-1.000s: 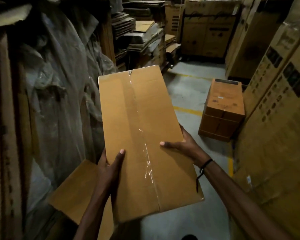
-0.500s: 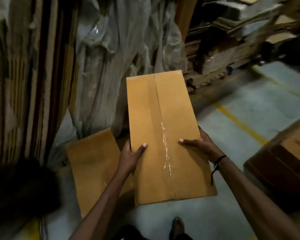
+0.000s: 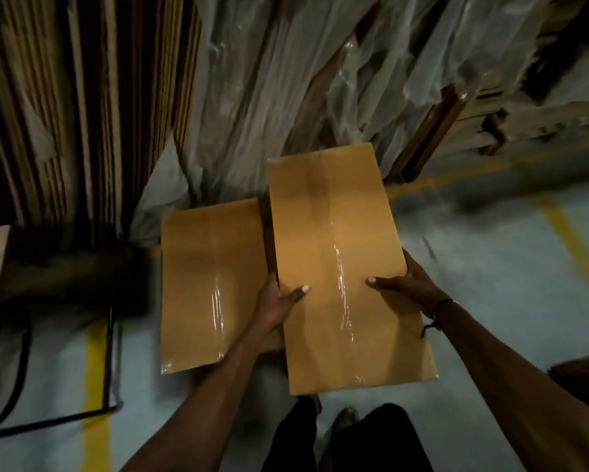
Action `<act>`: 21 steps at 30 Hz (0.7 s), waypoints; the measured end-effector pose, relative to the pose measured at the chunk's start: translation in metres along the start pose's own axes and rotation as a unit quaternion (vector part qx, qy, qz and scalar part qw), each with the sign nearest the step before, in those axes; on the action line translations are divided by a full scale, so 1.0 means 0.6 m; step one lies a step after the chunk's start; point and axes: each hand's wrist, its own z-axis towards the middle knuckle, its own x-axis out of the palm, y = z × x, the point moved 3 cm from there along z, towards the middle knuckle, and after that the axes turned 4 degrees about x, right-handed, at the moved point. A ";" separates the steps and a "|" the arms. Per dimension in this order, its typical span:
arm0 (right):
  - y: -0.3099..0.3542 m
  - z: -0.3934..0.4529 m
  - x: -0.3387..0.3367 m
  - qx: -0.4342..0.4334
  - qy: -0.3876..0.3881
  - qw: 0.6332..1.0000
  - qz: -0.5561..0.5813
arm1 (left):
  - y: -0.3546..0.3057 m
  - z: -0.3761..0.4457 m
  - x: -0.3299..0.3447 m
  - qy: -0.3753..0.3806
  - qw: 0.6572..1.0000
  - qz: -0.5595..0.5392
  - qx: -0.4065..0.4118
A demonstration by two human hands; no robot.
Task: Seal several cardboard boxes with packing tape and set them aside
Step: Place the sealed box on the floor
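Both hands, left hand [image 3: 279, 301] and right hand [image 3: 407, 284], clamp my taped box [image 3: 340, 267] by its sides, thumbs on top, above the floor [image 3: 490, 284] just beside another sealed box [image 3: 211, 284]; setting-aside step, I judge, needing a level lowering alongside.

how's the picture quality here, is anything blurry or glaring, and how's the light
Head view: dim, warm light, with the left side by the stacked sheets falling into deep shadow; glare streaks run along the clear tape on the held box and on the box on the floor; the floor at right is motion-smeared; wide-angle bending shows at the edges.
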 end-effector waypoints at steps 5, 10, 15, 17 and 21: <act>-0.068 0.138 0.051 0.031 0.026 0.999 0.022 | 0.106 0.125 -0.004 -0.027 0.998 0.053 -0.028; -0.136 0.290 0.102 0.030 0.052 0.998 0.032 | 0.199 0.244 0.006 -0.066 0.976 0.199 -0.064; -0.198 0.411 0.146 0.011 0.078 0.997 0.018 | 0.292 0.326 0.020 -0.097 0.964 0.239 -0.066; -0.213 0.442 0.164 0.012 0.087 0.996 0.016 | 0.325 0.344 0.022 -0.102 0.957 0.259 -0.074; -0.250 0.491 0.183 0.010 0.081 0.997 0.007 | 0.380 0.362 0.036 -0.125 0.945 0.297 -0.048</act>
